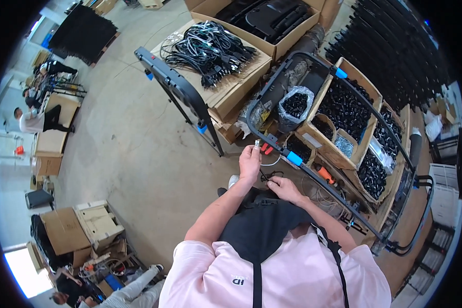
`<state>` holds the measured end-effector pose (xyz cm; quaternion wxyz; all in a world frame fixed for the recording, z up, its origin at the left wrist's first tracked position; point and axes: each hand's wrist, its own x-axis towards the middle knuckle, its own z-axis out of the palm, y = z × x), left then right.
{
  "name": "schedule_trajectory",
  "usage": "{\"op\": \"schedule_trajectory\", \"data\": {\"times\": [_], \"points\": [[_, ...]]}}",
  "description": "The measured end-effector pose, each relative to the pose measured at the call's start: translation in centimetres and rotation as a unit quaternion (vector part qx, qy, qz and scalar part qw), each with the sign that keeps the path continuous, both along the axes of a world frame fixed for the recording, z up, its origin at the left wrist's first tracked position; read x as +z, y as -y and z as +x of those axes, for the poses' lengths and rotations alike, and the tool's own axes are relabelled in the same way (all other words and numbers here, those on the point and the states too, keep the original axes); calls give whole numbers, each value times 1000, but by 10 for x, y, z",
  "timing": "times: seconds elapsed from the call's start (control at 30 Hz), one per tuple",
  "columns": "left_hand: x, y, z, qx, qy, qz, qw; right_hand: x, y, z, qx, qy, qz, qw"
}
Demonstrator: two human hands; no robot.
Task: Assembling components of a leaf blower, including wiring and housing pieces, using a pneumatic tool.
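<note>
My left hand (249, 163) pinches a small white connector (257, 142) between thumb and fingers, just beside the black tubular frame (325, 178). A thin white wire (273, 163) curves between that hand and the frame. Lower and to the right, my right hand (286, 188) is closed on a thin black cable (265, 175) in front of my dark apron (256, 220). Blue clips, one of them a blue sleeve (294, 158), sit around the frame's tube. Red-handled pliers (267, 149) show right of my left fingertips.
Right of me, a wooden bin (339, 149) holds many small black parts. An orange power tool (324, 173) lies below it. Ahead, bundled power cords (210, 54) cover a cardboard box (241, 77), and a black upright frame (177, 82) stands left of it. People work far left.
</note>
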<state>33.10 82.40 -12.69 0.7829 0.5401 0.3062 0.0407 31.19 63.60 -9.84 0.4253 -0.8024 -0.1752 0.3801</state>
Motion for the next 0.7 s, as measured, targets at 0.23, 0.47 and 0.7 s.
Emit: {"op": "schedule_trajectory", "data": {"times": [0.23, 0.47, 0.7], "points": [[2, -25, 7, -32, 1, -15, 999, -3, -22, 0, -8, 17, -31, 999], [15, -44, 12, -117, -5, -20, 993, -4, -31, 0, -25, -2, -31, 999], [33, -66, 31, -246, -61, 86, 964, 7, -42, 7, -44, -19, -37, 998]]}}
